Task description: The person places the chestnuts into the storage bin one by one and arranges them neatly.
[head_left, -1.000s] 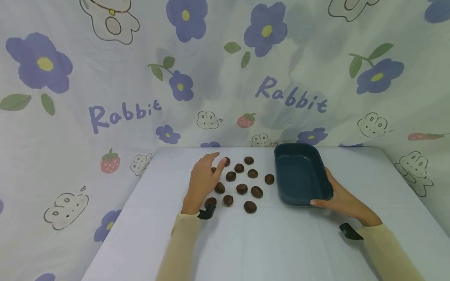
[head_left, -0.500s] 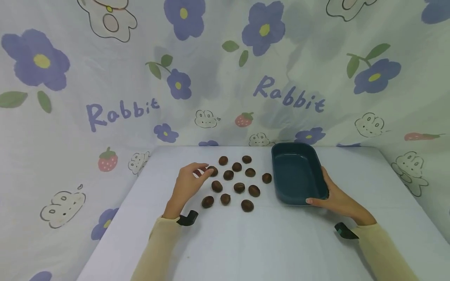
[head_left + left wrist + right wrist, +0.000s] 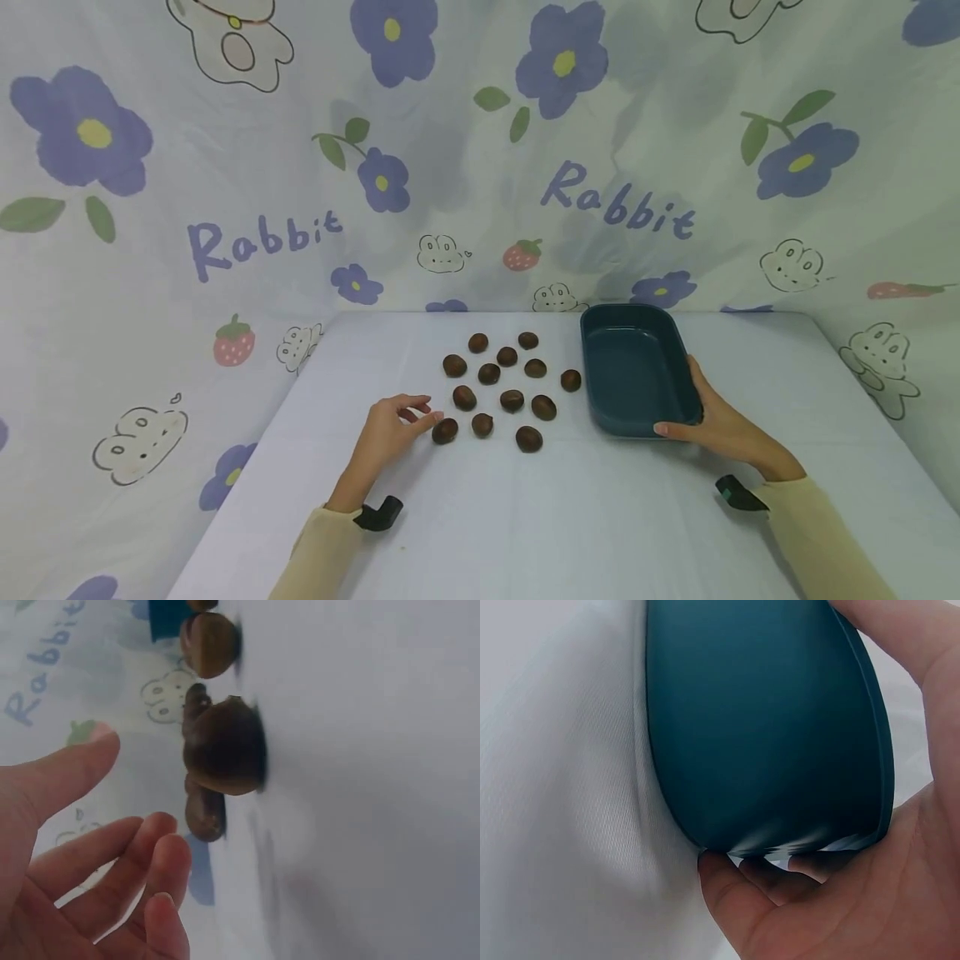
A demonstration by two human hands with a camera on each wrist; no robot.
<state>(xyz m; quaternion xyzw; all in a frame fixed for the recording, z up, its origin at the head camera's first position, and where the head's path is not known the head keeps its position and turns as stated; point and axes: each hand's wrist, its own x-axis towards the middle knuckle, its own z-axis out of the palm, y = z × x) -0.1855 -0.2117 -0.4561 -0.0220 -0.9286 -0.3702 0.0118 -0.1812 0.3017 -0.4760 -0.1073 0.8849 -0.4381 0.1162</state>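
Several brown chestnuts [image 3: 512, 401] lie scattered on the white tabletop, left of a dark teal rectangular dish [image 3: 637, 379]. My left hand [image 3: 388, 433] hovers beside the nearest left chestnut [image 3: 445, 431]. In the left wrist view its thumb [image 3: 82, 761] and loosely bent fingers [image 3: 171, 862] are spread, with a gap between them and that chestnut [image 3: 225, 746]. My right hand [image 3: 723, 421] grips the near right corner of the dish. The right wrist view shows the thumb by the rim and fingertips [image 3: 724, 874] against the outer wall of the dish [image 3: 757, 727].
The white table [image 3: 525, 533] reaches back to a hanging cloth [image 3: 465, 167] printed with flowers, rabbits and lettering. A small black device [image 3: 381, 514] sits at the left wrist, another black device [image 3: 741, 493] at the right.
My left hand has drawn back from above the chestnuts, moving left and then nearer to the front left one. My right hand and the dish stay in place.
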